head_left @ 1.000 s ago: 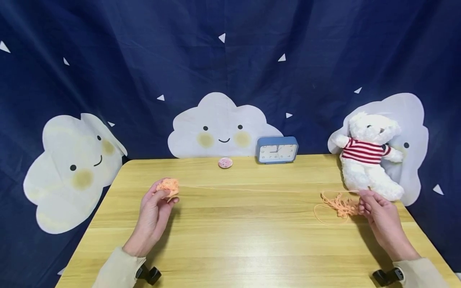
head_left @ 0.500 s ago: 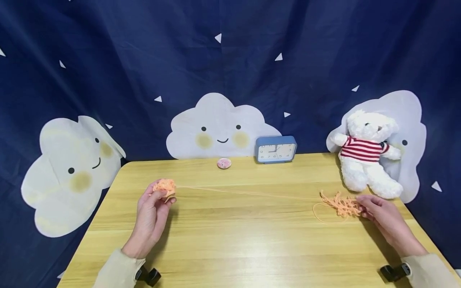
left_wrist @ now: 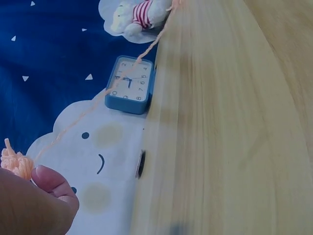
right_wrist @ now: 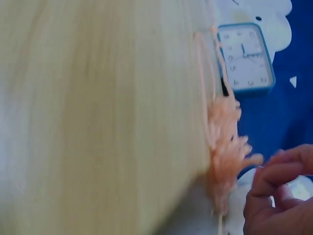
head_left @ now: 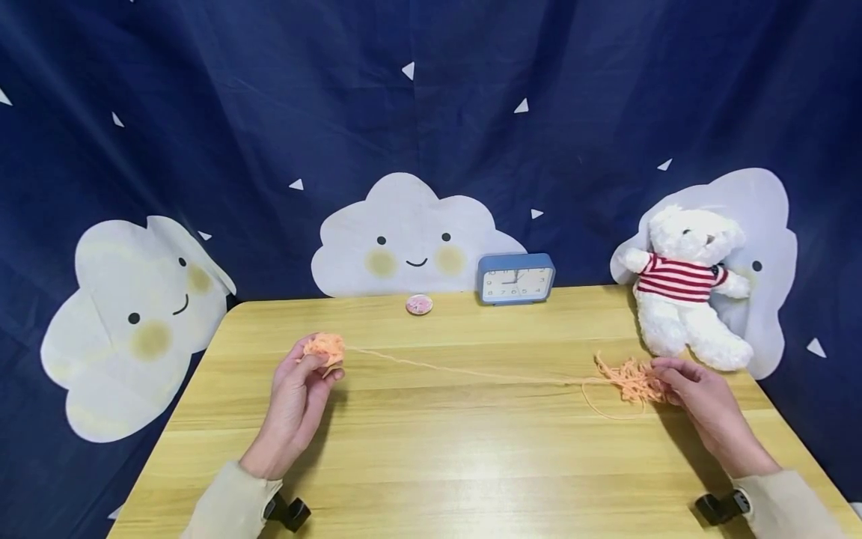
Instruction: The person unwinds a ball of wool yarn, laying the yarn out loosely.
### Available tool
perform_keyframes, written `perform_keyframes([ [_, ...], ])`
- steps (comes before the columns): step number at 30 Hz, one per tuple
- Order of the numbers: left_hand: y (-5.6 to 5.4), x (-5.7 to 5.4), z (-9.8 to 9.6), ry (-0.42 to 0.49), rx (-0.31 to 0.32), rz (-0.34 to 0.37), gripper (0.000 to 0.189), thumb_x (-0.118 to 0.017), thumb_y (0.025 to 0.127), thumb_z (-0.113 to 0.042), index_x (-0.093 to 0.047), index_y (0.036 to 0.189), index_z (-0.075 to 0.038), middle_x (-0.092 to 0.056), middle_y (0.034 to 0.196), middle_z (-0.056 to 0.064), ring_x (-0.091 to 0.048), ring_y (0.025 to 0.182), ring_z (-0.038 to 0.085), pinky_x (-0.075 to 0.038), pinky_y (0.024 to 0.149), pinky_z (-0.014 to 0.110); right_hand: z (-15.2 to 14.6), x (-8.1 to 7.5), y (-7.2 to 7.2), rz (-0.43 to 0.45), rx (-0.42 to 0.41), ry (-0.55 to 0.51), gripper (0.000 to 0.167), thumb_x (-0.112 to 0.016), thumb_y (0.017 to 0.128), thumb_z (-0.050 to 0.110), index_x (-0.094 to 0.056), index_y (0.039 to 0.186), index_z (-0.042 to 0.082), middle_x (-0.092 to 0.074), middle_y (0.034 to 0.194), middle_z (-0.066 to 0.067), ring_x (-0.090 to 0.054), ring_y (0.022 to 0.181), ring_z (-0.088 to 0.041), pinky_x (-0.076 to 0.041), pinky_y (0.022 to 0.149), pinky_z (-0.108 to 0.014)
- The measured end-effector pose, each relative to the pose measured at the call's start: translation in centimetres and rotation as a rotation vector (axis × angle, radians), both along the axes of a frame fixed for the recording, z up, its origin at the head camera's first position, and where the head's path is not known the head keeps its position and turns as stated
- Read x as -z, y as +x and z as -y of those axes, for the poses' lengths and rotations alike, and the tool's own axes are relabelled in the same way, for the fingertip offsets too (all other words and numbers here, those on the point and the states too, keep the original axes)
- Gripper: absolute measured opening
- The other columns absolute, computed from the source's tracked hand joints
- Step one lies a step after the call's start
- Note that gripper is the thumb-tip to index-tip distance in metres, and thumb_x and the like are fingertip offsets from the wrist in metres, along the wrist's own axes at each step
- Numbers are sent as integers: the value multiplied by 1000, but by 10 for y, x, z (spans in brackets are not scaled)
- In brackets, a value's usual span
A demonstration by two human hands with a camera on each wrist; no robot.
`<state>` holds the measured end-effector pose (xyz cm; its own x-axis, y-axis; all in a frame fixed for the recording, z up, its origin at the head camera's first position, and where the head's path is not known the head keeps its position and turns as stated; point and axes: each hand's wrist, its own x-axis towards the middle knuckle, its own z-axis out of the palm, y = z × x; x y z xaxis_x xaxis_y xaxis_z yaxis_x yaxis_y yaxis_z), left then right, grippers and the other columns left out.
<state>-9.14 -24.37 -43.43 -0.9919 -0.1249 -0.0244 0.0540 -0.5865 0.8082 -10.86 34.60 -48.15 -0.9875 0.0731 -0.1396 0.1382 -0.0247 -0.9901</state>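
Up off the table at the left, my left hand (head_left: pixel 294 404) grips a small wound bundle of peach yarn (head_left: pixel 326 347) between thumb and fingers. From that bundle a single yarn strand (head_left: pixel 465 371) runs rightward, sagging slightly, to a loose tangle of the same yarn (head_left: pixel 631 382). My right hand (head_left: pixel 710 412) is at the tangle's right edge, fingers curled, and seems to pinch yarn there. In the right wrist view a short loop from the tangle (right_wrist: pixel 222 142) reaches the fingertips, somewhat blurred. The left wrist view shows the bundle (left_wrist: pixel 17 164) partly hidden behind the hand.
A white teddy bear (head_left: pixel 680 281) in a striped shirt sits at the back right, just behind the tangle. Along the back edge of the wooden table (head_left: pixel 431 464) stand a blue clock (head_left: pixel 516 280) and a small round pink object (head_left: pixel 420 305). A dark blue curtain hangs behind.
My right hand has come down onto the tangle and slightly left. The strand, nearly level and taut before, now slopes and sags toward the tangle. My left hand has shifted slightly right with the bundle.
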Motion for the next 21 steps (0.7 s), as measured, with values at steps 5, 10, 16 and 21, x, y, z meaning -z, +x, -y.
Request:
perform_keyframes([
  [5,-1,-2,-3,-4,16,5,29,-44,106,10,-63,121,-6,-62,112,7,-60,91,17,-53,76,29,17,-7,3,-40,65,-60,27,-63,109,3,-83,100,20,-74,94,11,-60,73,-5,-52,63,-20],
  [10,-2,-4,-4,-14,22,12,29,-45,107,10,-63,122,-6,-63,112,6,-60,92,17,-54,77,29,38,-11,1,-12,-65,-71,27,-60,110,-1,-80,107,17,-75,96,4,-65,76,-8,-55,64,-20],
  [16,-2,-5,-4,-11,23,14,29,-44,106,11,-63,121,-6,-63,113,7,-61,92,17,-55,77,29,72,-16,-5,61,-257,-48,23,-59,112,4,-70,132,5,-77,119,4,-70,92,-10,-59,75,-21],
  [21,-3,-6,-5,-20,22,20,29,-44,106,10,-63,122,-5,-63,113,7,-61,92,18,-55,78,29,108,-21,-11,72,-359,15,47,-62,111,10,-50,151,-13,-72,135,-8,-72,100,-16,-60,83,-24],
])
